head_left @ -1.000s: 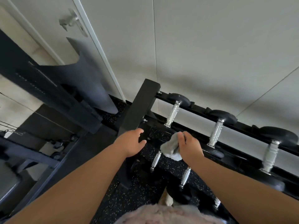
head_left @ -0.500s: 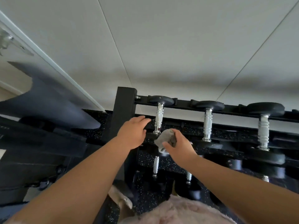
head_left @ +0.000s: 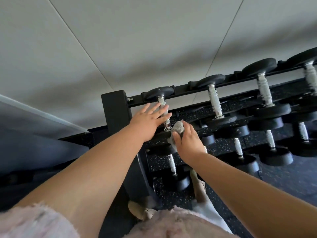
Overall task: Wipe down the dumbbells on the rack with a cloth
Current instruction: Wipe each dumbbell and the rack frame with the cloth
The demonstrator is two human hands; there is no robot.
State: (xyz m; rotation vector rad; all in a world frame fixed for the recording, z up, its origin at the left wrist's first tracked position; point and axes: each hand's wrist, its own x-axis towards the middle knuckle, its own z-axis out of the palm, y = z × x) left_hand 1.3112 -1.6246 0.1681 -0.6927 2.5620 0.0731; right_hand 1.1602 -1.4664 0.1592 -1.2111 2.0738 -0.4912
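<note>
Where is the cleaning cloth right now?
The crumpled grey cloth is bunched in the right hand near the middle of the head view, at the near end of the leftmost top-row chrome-handled dumbbell, beside the open left hand.

Soft, even daylight, broad dim shadows on the wall [head_left: 154,40], wide-angle edge bending, slight blur.

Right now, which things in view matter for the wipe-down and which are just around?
Job: grey cloth, held by right hand; left hand spread over the end dumbbell; other dumbbells; black rack.
Just there: wall panels; speckled floor; beige shoe.
</note>
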